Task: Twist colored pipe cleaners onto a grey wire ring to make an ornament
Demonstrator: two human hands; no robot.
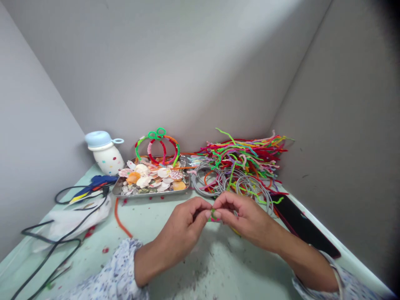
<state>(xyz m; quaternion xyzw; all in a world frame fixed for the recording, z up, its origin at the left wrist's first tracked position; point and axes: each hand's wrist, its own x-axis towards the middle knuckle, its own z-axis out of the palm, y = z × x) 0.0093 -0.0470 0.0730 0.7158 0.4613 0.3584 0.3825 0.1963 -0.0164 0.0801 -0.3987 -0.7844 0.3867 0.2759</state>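
Angled in from the lower left now, with the left hand [181,221] turned inward at the wrist, and meeting the right hand [246,214] from the opposite side, almost mirror fashion. Pinching on both sides, thumb against forefinger, nearly tip to tip! Clamped right there between both sets of fingertips, on a small green-and-pink object [214,215], mid-view, just in front of the wire. Cannot tell its full shape, covered mostly by the fingers. Sloping away behind that pinch, along both forearms, to loose white sleeves [125,266] with a blue print, low at either side. Now out to the edges: crowded just beyond the knuckles by looped coils of grey wire [194,183], and behind those by a tangled heap of multicoloured fuzzy stems [246,152]. Bounded ahead and to the left by a shallow silver metal tray [150,194], loaded with pale and orange seashells [143,171]. Flanked closer to the left wrist by a loose orange strand [118,216], and, well apart, by a thin black cable [58,241]. Hemmed in on the right, near the forearm, by a flat black rectangular slab [304,225], then by a plain grey wall [353,137]. Opening out on the near side, between the forearms, onto scuffed pale green tabletop [218,271].
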